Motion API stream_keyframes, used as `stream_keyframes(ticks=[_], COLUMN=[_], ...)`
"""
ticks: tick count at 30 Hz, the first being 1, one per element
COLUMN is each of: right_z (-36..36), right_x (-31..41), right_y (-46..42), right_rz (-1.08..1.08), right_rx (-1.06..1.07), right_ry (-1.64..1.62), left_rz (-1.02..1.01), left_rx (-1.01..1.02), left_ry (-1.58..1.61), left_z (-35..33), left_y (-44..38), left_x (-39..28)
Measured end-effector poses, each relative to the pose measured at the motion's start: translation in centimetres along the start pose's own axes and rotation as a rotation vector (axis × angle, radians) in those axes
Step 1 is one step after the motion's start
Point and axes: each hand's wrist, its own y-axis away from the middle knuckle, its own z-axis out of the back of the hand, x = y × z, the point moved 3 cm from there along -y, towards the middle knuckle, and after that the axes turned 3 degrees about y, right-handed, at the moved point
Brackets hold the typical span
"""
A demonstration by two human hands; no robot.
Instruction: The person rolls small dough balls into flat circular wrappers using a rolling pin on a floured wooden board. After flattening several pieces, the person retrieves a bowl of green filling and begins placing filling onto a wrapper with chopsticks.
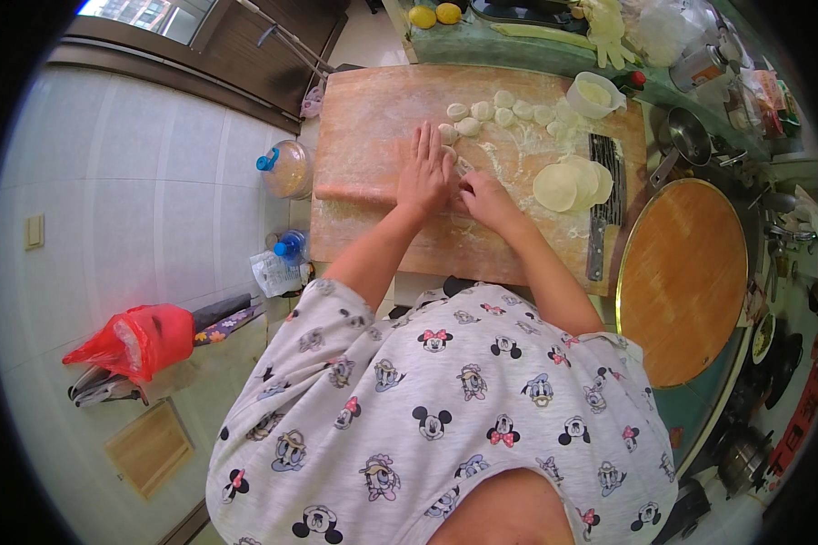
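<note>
My left hand (426,174) lies flat, fingers extended, over the right part of a wooden rolling pin (358,193) on the floured wooden board (368,102). Close beside it, my right hand (487,197) has curled fingers; what lies under them is hidden. A pale bit of dough (448,153) shows by the left fingers. Beyond the hands are several small floured dough pieces (482,111). Overlapping round dough wrappers (566,184) lie to the right, beside a cleaver (607,184) with a dark, floury blade. A white plastic container (594,95) of flour stands at the far right.
A round wooden board (682,283) leans at the right, near a small pan (688,136). Two lemons (435,16) and a plastic glove (607,34) lie on the green counter (443,51). Left of the board stands a large plastic bottle (290,170) with a blue cap.
</note>
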Motion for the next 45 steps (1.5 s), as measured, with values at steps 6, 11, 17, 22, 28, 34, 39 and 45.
stream_keyframes(ticks=[6, 11, 17, 22, 28, 34, 39, 45], right_z=[-0.6, 0.4, -0.5, 0.5, 1.1, 0.3, 0.7, 0.8], right_x=[-0.9, 1.0, -0.3, -0.6, 0.2, -0.5, -1.1, -1.0], right_y=[1.3, 1.8, -0.6, -0.3, 1.5, -0.8, -1.1, 1.1], right_rz=[0.044, -0.044, 0.161, 0.080, -0.047, -0.043, 0.026, -0.159], right_rx=[-0.030, 0.188, -0.176, 0.070, 0.123, 0.036, 0.057, -0.001], right_ry=[0.058, 0.219, 0.245, 0.179, 0.167, 0.230, 0.164, 0.063], left_rz=[-0.013, -0.017, 0.107, 0.016, -0.002, 0.042, 0.048, -0.024], left_rx=[0.170, 0.123, -0.008, 0.076, 0.191, 0.050, 0.096, 0.197], left_ry=[0.146, 0.193, 0.146, 0.135, 0.097, 0.103, 0.105, 0.145], left_z=[1.6, 2.0, -0.6, 0.9, 1.4, 0.4, 0.3, 1.4], left_y=[8.7, 4.4, -2.1, 4.7, 6.9, -1.1, 2.1, 8.7], left_x=[-1.0, -1.2, -0.4, -0.7, -1.2, -0.9, -0.9, -1.4])
